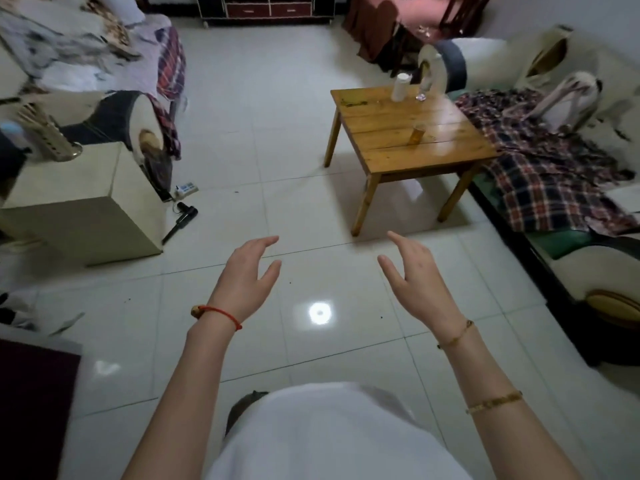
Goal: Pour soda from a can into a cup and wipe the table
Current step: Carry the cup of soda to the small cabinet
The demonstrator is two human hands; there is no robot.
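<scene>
White tiled floor (242, 109) lies beneath your left hand (242, 275) and right hand (415, 271), both relaxed and empty. Ahead and right of them, well apart, the counter (381, 157) carries the cup (418, 133). Approach carelessly and you may knock over the filled cup.

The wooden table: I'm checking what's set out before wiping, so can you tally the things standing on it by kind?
On the wooden table:
Cup with amber drink: 1
White paper roll: 1
Clear glass item, too blurred to name: 1
Total: 3
No can is clearly visible.
</scene>
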